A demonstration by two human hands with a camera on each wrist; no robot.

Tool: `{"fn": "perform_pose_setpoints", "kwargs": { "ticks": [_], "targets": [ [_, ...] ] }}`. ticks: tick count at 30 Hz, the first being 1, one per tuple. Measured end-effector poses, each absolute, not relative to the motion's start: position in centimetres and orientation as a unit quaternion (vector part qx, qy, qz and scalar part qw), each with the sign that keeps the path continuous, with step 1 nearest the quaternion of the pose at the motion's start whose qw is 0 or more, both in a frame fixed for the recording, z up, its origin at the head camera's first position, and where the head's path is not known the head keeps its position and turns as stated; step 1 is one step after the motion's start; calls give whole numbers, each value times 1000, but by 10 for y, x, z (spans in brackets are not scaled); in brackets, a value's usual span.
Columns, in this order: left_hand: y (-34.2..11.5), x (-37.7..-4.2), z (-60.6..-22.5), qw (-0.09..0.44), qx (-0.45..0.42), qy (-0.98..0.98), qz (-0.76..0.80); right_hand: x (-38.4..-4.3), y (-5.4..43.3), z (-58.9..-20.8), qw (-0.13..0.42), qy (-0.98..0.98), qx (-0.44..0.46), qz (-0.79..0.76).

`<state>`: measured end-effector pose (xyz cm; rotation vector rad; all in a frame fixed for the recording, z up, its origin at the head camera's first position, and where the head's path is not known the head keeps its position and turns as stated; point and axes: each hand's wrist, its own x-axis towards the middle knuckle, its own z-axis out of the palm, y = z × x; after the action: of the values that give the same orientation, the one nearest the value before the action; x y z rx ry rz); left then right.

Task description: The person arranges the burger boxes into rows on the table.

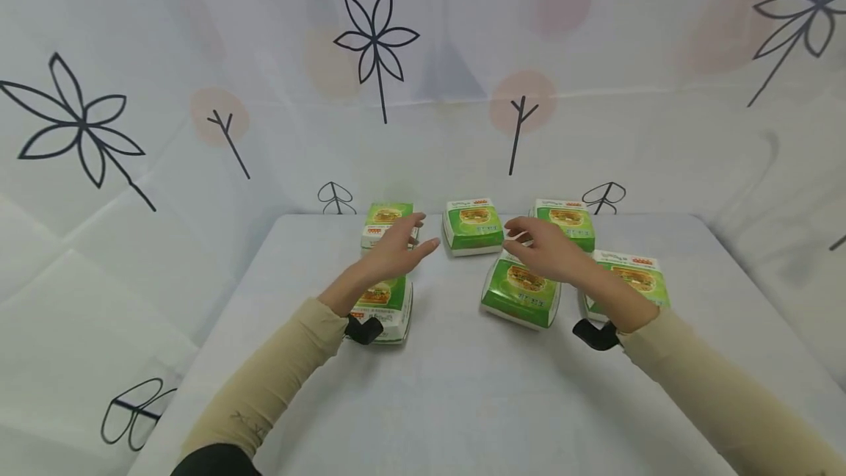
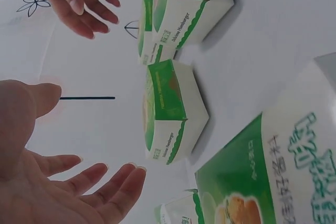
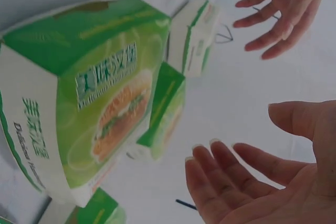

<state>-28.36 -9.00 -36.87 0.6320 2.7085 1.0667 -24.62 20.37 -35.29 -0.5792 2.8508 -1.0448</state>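
Several green and white hamburger boxes lie on a white-covered table. My left hand [image 1: 395, 247] hovers with fingers apart over the left pair, a back-left box [image 1: 390, 213] and a nearer box [image 1: 390, 307]; nothing is in it. To the right, my right hand [image 1: 543, 247] is held above a front-middle box [image 1: 522, 289] and in front of the back-right box [image 1: 570, 222], its fingers relaxed around nothing. Between the hands sits the back-middle box [image 1: 473, 226]. The right forearm partly covers the far-right box [image 1: 637, 278]. Both wrist views show bare palms and spread fingers.
A white cloth backdrop [image 1: 449, 145] with line-drawn flowers rises behind the table [image 1: 429, 402] and along its sides. Black wrist mounts [image 1: 363, 330] stick out under both wrists, close to the boxes.
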Motion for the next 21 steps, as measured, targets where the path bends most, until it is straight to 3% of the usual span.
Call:
{"fn": "perform_pose_setpoints", "kwargs": {
  "ticks": [21],
  "targets": [
    [-58, -322, -378, 103, 186, 902, 376, -305, 200, -343, 56, 934, -140, -324]
  ]
}}
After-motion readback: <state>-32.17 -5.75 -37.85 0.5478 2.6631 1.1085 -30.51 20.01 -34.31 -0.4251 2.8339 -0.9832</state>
